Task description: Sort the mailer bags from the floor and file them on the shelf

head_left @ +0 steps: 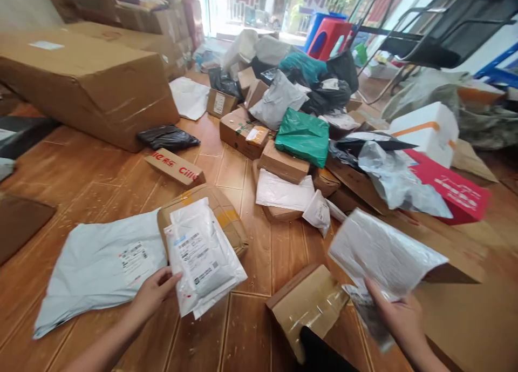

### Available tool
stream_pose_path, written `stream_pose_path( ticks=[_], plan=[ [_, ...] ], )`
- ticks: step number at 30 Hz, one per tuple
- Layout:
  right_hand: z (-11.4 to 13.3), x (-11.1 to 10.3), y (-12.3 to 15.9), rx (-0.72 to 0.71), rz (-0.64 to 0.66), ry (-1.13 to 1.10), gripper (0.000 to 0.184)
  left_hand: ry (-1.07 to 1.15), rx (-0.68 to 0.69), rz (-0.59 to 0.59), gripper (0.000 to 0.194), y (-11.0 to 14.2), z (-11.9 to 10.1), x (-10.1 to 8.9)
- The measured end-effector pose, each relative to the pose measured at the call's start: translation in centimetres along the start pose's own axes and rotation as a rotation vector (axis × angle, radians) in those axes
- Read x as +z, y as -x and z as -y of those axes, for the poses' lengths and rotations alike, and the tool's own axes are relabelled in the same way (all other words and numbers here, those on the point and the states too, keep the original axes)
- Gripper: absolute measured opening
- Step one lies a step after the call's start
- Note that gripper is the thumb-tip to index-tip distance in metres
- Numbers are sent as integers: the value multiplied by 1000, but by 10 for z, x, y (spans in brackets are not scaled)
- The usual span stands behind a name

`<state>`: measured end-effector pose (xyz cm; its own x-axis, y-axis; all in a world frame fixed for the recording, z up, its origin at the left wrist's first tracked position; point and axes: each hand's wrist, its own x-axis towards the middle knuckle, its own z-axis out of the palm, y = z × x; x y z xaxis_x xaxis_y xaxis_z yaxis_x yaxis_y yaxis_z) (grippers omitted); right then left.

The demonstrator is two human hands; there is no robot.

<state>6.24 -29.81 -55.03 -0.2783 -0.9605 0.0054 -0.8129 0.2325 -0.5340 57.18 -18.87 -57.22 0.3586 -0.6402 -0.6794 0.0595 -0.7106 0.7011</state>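
Note:
My left hand (157,291) pinches the left edge of a white mailer bag (204,256) with a printed shipping label. A second white mailer seems to lie underneath it. Behind these is a taped brown carton (230,218), and to their left a large pale grey mailer bag (97,258) lies flat with its label up. In my right hand (394,310) is a silvery-white bubble mailer (380,250), its far end bent over, held with the thumb on top. A clear plastic piece with print (370,312) hangs below that hand; whether the fingers grip it too, I cannot tell.
A pile of parcels fills the middle, with a green bag (303,136) and a grey bag (279,99) on top. A big carton (89,86) stands at left. A small carton (309,302) lies near a dark-clothed leg (324,353). At right are a red box (453,186) and a chair (424,51).

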Motion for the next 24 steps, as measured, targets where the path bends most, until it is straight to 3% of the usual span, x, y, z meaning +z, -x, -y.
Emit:
stream_pose_path(
  ticks=[2, 3, 4, 6, 8, 10, 13, 17, 19, 20, 22, 24],
  plan=[
    [69, 12, -11, -694, 13, -32, 20, -30, 29, 65, 63, -1, -9, 8],
    [103, 23, -14, -1110, 6, -44, 22, -61, 47, 91, 59, -3, -12, 11],
    [134, 37, -15, -1408, -26, -34, 29, -105, 63, 121, 55, -5, -14, 13],
    [185, 70, -13, -1700, -2, -78, 37, -219, 124, 111, 46, -9, -16, 12],
    [218, 104, -11, -1899, 10, -102, 41, -319, 212, -25, 42, -10, -17, 7],
    [235, 133, -9, -2004, -10, -112, 43, -336, 291, -161, 42, -8, -19, 2],
    [244, 160, -6, -1958, -57, -128, 46, -219, 308, -110, 53, -3, -22, -1],
    [247, 160, 0, -1799, -100, -113, 48, -180, 200, -14, 66, 0, -25, -3],
    [249, 155, 1, -1826, -71, -174, 46, -213, 185, -12, 68, 3, -29, -4],
    [251, 152, 1, -1876, -31, -227, 46, -173, 177, 19, 71, 6, -33, -5],
    [252, 152, -1, -1936, 116, -325, 43, 13, 128, 214, 85, 14, -41, -2],
    [251, 156, -6, -1778, 343, -340, 37, 169, 60, 470, 92, 23, -47, 4]
  ],
)
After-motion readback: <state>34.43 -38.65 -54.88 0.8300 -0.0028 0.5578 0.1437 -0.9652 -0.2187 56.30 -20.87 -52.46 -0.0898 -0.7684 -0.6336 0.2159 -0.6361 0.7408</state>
